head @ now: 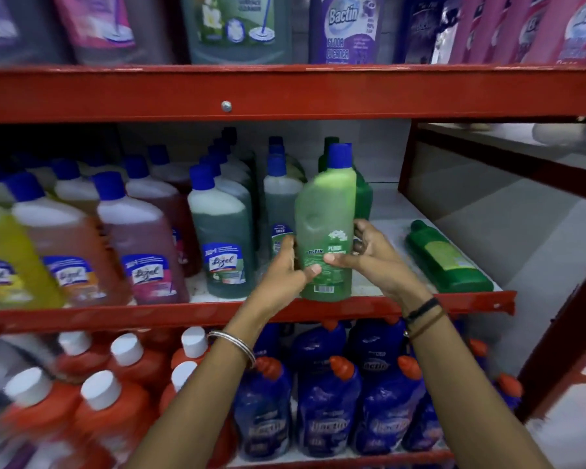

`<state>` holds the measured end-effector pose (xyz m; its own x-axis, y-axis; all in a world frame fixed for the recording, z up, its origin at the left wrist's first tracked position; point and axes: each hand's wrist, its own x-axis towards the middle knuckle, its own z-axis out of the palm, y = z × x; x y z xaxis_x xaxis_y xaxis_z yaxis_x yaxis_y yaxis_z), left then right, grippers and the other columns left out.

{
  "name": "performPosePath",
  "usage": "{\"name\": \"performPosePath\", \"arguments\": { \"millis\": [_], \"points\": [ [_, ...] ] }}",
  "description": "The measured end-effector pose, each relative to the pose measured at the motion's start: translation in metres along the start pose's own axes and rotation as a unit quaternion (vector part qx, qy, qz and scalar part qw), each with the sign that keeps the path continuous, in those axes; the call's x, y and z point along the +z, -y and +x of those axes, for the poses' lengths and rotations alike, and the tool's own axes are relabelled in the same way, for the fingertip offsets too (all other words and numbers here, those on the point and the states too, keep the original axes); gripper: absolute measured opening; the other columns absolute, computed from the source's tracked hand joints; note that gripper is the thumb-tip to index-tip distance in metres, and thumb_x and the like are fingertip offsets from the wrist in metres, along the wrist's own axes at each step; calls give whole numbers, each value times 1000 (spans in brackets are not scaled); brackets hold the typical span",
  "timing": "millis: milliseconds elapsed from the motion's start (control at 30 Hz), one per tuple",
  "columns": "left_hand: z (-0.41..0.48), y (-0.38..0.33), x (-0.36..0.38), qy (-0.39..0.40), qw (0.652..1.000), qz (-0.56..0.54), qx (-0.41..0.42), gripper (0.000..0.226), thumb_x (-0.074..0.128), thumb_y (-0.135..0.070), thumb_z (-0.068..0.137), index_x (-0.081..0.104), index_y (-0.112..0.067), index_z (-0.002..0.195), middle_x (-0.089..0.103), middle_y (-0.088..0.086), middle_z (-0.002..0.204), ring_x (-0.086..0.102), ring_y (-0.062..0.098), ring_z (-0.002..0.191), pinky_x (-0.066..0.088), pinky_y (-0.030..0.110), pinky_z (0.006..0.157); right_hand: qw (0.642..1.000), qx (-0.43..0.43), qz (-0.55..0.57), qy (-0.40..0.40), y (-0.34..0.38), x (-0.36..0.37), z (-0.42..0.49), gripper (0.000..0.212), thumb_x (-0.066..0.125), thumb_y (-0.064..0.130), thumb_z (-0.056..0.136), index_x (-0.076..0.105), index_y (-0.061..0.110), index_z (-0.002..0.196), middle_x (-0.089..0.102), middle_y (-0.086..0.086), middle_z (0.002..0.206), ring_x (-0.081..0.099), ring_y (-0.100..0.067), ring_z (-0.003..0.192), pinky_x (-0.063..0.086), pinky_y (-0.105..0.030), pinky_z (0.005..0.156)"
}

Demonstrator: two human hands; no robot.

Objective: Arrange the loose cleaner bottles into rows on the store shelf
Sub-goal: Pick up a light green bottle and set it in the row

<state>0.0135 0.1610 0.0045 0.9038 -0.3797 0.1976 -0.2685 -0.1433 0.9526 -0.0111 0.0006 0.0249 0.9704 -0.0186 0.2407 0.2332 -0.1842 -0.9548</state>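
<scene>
Nearest to me, low in the frame, my two forearms reach up to the middle shelf (420, 301). My left hand (285, 265) wraps the lower left side of the light green bottle (325, 231), thumb across its label; my right hand (369, 252) cups the right side, fingers curled behind and thumb on the front. Both hands are closed around that one bottle, neither clenched hard as far as I can tell. It stands upright at the centre of the frame, its base at the shelf's front lip, just right of the dark green row (224, 238).

I judge I am setting this bottle at the head of a row. Next it wants squaring up, label forward, before I let go.

Further right, a darker green bottle (449, 258) lies on its side, well apart from my hands; it still needs standing up. Behind my bottle another green one (364, 198) stands.
</scene>
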Motion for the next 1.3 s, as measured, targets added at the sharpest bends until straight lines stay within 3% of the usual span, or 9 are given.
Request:
{"name": "performPosePath", "arguments": {
  "millis": [100, 167, 400, 533, 667, 733, 867, 1067, 1300],
  "points": [
    [0, 15, -20, -62, 995, 72, 12, 49, 61, -17, 77, 38, -19, 120, 61, 7, 118, 59, 20, 107, 51, 45, 92, 1000, -15, -12, 11, -6, 25, 13, 62, 74, -1, 72, 43, 9, 125, 62, -1, 112, 62, -8, 100, 55, -15, 73],
    [2, 25, -30, -83, 992, 90, 5, 51, 58, -23, 71, 36, -21, 117, 61, 11, 119, 58, 26, 110, 49, 50, 93, 1000, -16, -14, 10, -12, 39, 19, 66, 73, -3, 72, 41, 6, 129, 61, -4, 117, 60, -6, 102, 54, -13, 73],
    [-10, 43, -32, -112, 988, 101, 39, 46, 49, -5, 85, 37, -19, 126, 59, 9, 120, 57, 22, 111, 48, 40, 96, 993, -11, -61, -97, -42, 53, 19, 60, 78, 11, 70, 46, 11, 121, 56, 0, 104, 58, -22, 104, 52, -30, 83],
    [-21, 47, -29, -130, 986, 87, 61, 43, 39, 4, 89, 46, -14, 127, 58, -1, 119, 55, 11, 110, 42, 14, 92, 985, -37, -106, -133, -40, 57, 12, 41, 74, 27, 76, 50, 15, 108, 60, -5, 105, 60, -23, 102, 48, -21, 79],
    [-30, 49, -23, -124, 986, 55, 91, 48, 35, 14, 82, 55, -16, 113, 54, 0, 113, 57, 22, 107, 53, 36, 90, 976, -34, -171, -127, -31, 71, 10, 67, 67, 65, 65, 56, 19, 113, 62, -3, 112, 61, -16, 101, 51, -27, 83],
    [-31, 48, -24, -112, 989, 46, 90, 50, 33, 19, 78, 59, -14, 106, 53, 5, 111, 59, 20, 101, 58, 33, 79, 969, -35, -197, -148, -27, 76, 11, 69, 66, 72, 59, 60, 22, 106, 65, -2, 105, 63, -15, 96, 54, -31, 81],
    [-19, 38, -37, -132, 986, 81, 67, 43, 38, 14, 79, 56, -10, 110, 62, 9, 103, 60, 17, 95, 50, 26, 79, 981, -47, -162, -91, -18, 69, 15, 40, 72, 34, 76, 62, 15, 110, 69, 0, 101, 66, -12, 94, 53, -17, 73],
    [-17, 26, -19, -77, 986, 143, 20, 77, 40, 16, 74, 14, -7, 142, 27, 12, 129, 37, 18, 112, 27, 9, 93, 999, -9, -39, 8, -21, 44, 18, 37, 60, 13, 87, 47, 13, 121, 64, 6, 113, 65, 1, 98, 53, -19, 90],
    [-17, 26, -10, -140, 981, 131, 10, 80, 42, 13, 74, 11, -8, 144, 28, 13, 147, 32, 27, 134, 29, 30, 111, 999, -6, -46, 22, -26, 30, 29, 37, 52, 9, 92, 48, 11, 129, 63, 4, 117, 64, 1, 99, 51, -9, 78]
  ]
}}
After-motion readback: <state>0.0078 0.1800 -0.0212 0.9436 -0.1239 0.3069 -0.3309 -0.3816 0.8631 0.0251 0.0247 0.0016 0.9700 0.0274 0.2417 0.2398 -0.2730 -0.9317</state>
